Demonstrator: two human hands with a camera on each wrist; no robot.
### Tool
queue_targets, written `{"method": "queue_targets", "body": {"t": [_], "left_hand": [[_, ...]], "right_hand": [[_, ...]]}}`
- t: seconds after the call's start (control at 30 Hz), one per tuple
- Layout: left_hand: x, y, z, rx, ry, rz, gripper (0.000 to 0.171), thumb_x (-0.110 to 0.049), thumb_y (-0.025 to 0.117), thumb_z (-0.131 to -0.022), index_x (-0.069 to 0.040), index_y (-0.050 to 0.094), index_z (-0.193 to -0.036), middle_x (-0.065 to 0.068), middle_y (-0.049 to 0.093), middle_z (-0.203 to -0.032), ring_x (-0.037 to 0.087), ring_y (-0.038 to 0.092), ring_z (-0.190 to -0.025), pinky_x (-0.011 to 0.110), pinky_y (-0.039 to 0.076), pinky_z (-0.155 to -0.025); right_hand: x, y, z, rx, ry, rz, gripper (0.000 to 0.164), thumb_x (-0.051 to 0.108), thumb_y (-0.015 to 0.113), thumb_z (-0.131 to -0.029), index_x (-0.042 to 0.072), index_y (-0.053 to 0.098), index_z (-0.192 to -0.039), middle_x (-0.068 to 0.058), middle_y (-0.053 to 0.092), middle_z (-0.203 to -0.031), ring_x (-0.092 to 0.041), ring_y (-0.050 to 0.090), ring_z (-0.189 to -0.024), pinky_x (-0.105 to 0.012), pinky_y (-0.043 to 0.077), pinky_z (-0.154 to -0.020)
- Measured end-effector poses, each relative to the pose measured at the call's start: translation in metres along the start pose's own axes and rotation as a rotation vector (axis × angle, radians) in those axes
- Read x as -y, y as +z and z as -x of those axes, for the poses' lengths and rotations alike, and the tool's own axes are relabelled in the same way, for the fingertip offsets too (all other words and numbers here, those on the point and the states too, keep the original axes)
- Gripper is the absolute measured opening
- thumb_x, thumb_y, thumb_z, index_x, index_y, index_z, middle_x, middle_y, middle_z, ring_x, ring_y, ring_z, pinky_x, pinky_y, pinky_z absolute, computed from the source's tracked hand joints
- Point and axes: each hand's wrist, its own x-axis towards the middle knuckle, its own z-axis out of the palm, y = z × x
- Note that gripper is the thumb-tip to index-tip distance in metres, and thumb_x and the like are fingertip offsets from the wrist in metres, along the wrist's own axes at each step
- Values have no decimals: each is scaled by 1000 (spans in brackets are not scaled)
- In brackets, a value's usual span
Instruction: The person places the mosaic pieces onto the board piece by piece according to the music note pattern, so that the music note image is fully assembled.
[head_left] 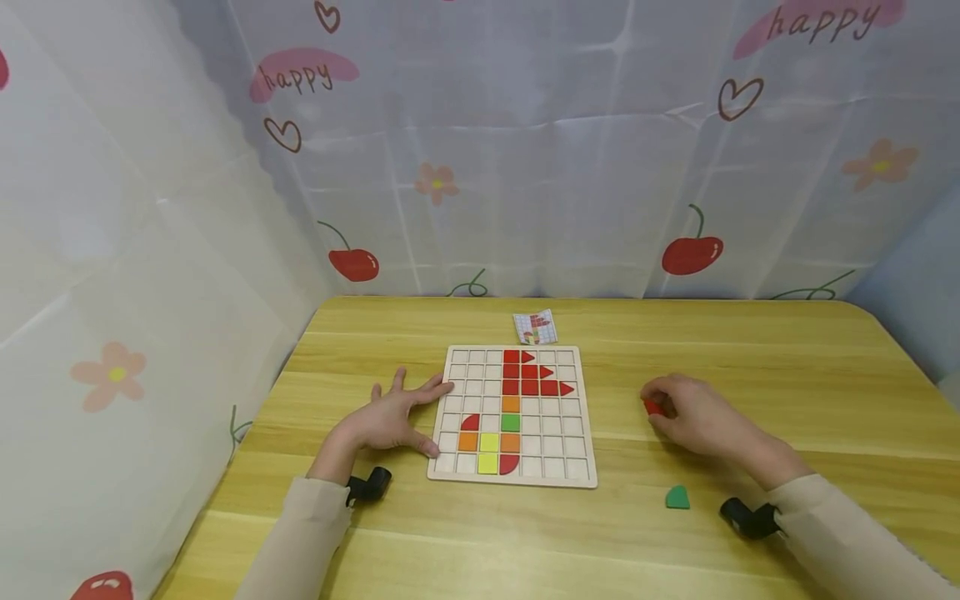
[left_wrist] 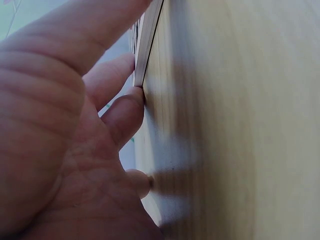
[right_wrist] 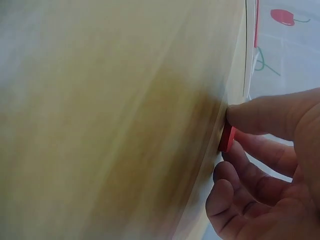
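A square wooden grid board (head_left: 555, 433) lies on the table with red, orange, green and yellow pieces set in some of its squares. My left hand (head_left: 390, 421) has its fingers spread at the board's left side, thumb and index finger on the edge. In the left wrist view, fingertips (left_wrist: 132, 97) touch the board's side. Off to the right of the board, my right hand (head_left: 697, 417) pinches a small red piece (right_wrist: 227, 139) between thumb and fingers, close over the tabletop. The fingers cover part of that piece's outline.
A green piece (head_left: 677, 498) with one rounded corner lies on the table, nearer than the right hand. Behind the board is a small pattern card (head_left: 536, 327) with a coloured grid picture. A printed curtain (head_left: 555, 208) hangs along the table's far edge.
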Motion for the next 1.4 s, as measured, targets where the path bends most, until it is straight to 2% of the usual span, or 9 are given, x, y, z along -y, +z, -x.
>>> {"method": "queue_targets", "body": {"t": [0.23,0.67,1.0,1.4], "left_hand": [[1,1,1,-2,-8,3,106,-50,90,-70,-40,35,-160,-11,19,-172,43,-22,-157,72,-21,-117],[0,-1,-1,0,7,1,108,-50,90,-70,-39,34,-161,-10,18,-172,45,-23,-156,74,-21,-116],[3,0,-1,1,9,8,108,-51,91,-69,-40,34,-160,-9,19,-172,44,-24,-156,73,-21,-116],[2,0,-2,-2,9,-10,107,-50,90,-69,-40,35,-160,-11,19,-172,44,-23,-156,74,-20,-116]], "right_hand": [[2,3,-3,-25,-3,20,21,5,76,-84,3,73,-105,2,65,-84,-12,54,-74,-30,51,-67],[24,-6,-15,-40,19,-21,20,12,77,-85,7,76,-104,2,69,-87,-13,58,-79,-34,53,-74],[56,1,-33,-40,-20,-73,20,17,75,-88,9,77,-107,3,67,-87,-13,57,-80,-31,49,-74],[109,19,-56,-32,-78,-143,22,19,75,-87,8,77,-106,1,68,-88,-14,57,-79,-29,49,-72]]}}
